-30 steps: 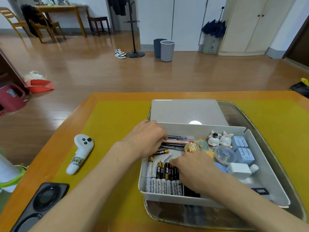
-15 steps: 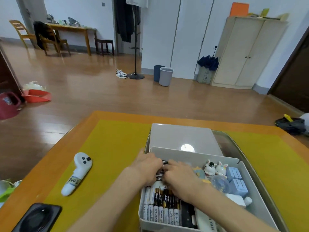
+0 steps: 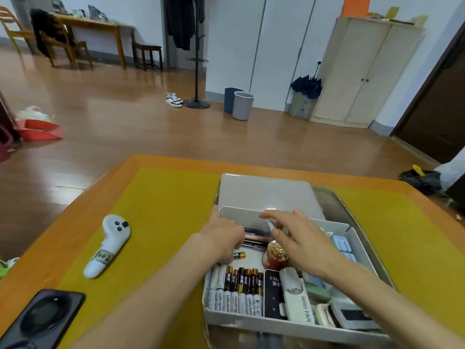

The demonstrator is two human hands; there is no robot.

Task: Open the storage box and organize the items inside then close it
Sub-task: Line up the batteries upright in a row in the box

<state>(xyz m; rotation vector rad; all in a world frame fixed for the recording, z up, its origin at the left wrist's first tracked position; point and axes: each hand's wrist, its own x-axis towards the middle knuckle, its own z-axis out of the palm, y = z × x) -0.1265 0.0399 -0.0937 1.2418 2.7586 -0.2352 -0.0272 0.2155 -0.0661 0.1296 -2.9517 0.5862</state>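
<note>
Broadly, an orange table [image 3: 161, 161] with a yellow mat [image 3: 163, 210] carried everything. On the mat's right half lay a clear storage box [image 3: 334, 197], and inside it sat a white tray [image 3: 289, 324] full of small items, with the box's pale lid [image 3: 264, 191] lying flat just beyond the tray. To the left on the mat rested a white controller [image 3: 108, 245], and a black phone [image 3: 37, 321] lay at the near left corner.

Both hands reached into the far end of the tray. The left hand [image 3: 222, 238] was palm down over the pens [image 3: 254, 239], its thumb against the tray's far left corner; its fingers curled downward, and what they gripped could not be told. The right hand [image 3: 299, 238] hovered palm down with fingers loosely spread, the thumb and forefinger pinching a small white, marker-like item [image 3: 271, 224].

A row of batteries [image 3: 236, 288] stood side by side along the tray's near left wall, and one loose battery [image 3: 239, 255] lay just beyond them. Beside the row were a black card-like device [image 3: 273, 295] and a white mini fan [image 3: 298, 299]. A red jar with a gold lid [image 3: 276, 254] stood just under the right hand. Pale blue boxes [image 3: 343, 248] lined the right wall.
</note>
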